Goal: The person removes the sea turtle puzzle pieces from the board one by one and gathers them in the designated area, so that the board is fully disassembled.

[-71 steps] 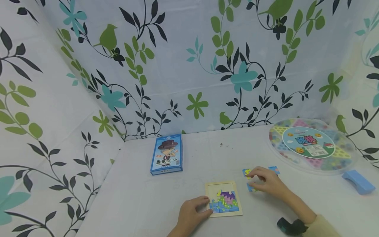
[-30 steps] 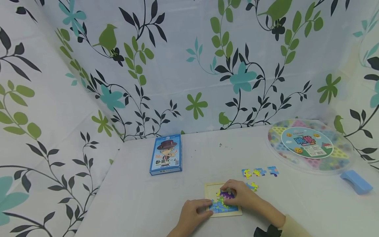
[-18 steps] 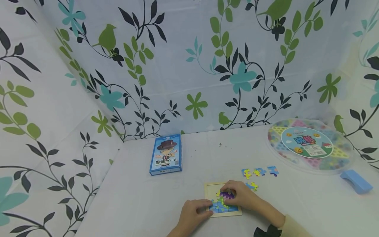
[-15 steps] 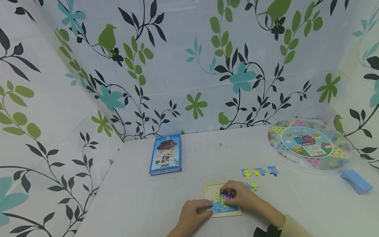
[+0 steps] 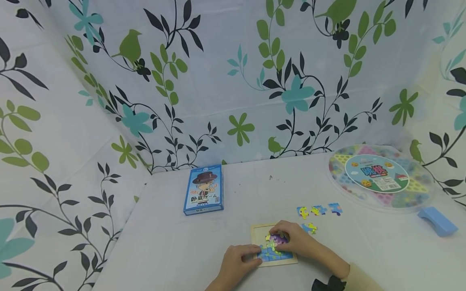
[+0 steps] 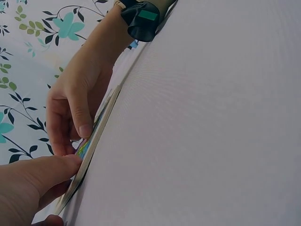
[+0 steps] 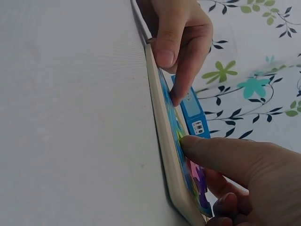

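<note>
A small wooden puzzle tray [image 5: 275,264] lies on the white table, partly filled with jigsaw pieces showing blue, green, pink and purple. My left hand [image 5: 238,262] holds the tray's left side, thumb near its front corner and index finger on the inner left edge. Over the tray's right part, my right hand [image 5: 299,239] pinches a pink-and-purple puzzle piece [image 5: 278,239] between thumb and fingers. In the right wrist view, that purple piece [image 7: 200,181] stands slightly raised above the blue ones. The right fingers hide some of the picture.
Several loose puzzle pieces [image 5: 317,210] lie right of the tray, behind the right hand. A blue card-game box [image 5: 204,190] stands back left. A round clear game case [image 5: 380,176] lies back right, with a blue arched block [image 5: 438,221] in front. A patterned cloth hangs behind.
The right hand has come from the loose pieces leftward onto the tray. Since half a second ago, the pink-purple piece under its fingers has shifted slightly. The left hand stays on the tray.
</note>
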Motion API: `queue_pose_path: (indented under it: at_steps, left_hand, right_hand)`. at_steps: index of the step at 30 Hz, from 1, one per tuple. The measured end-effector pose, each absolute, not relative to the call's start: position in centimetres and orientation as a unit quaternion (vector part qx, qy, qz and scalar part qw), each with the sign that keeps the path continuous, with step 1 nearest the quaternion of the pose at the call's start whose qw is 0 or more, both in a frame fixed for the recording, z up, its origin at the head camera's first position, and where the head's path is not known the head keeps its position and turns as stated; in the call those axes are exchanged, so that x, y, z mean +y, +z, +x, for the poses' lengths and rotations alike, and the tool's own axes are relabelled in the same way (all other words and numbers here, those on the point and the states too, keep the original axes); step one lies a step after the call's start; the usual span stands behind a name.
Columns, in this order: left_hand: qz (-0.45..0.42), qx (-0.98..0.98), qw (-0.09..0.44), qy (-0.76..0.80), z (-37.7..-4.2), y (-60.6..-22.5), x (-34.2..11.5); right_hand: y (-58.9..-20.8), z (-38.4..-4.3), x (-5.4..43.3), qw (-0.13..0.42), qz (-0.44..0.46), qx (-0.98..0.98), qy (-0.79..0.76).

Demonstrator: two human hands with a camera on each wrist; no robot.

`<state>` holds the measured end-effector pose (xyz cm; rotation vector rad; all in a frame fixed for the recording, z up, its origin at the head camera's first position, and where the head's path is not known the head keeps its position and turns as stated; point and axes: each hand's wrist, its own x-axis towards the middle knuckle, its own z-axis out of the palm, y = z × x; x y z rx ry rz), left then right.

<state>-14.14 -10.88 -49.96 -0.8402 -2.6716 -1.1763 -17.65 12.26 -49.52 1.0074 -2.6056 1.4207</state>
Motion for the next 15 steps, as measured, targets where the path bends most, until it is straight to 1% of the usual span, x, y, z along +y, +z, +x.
queue_pose_path:
  at_steps: [5,11,15]
  left_hand:
    - [-0.274,-0.879,0.052,-0.387,-14.12,-49.96,-10.88]
    - [-0.272,-0.88,0.05,-0.385,-14.12,-49.86,-10.84]
    - [-0.27,-0.881,0.045,-0.386,-14.11,-49.88,-10.84]
  right_hand:
    - [-49.36,-17.52,12.14,0.001,0.313,-0.835,0.453]
    - [-49.21,-17.36,12.14,0.011,0.317,-0.833,0.453]
    - [-49.19,-17.38,12.18,0.006,0.312,-0.838,0.447]
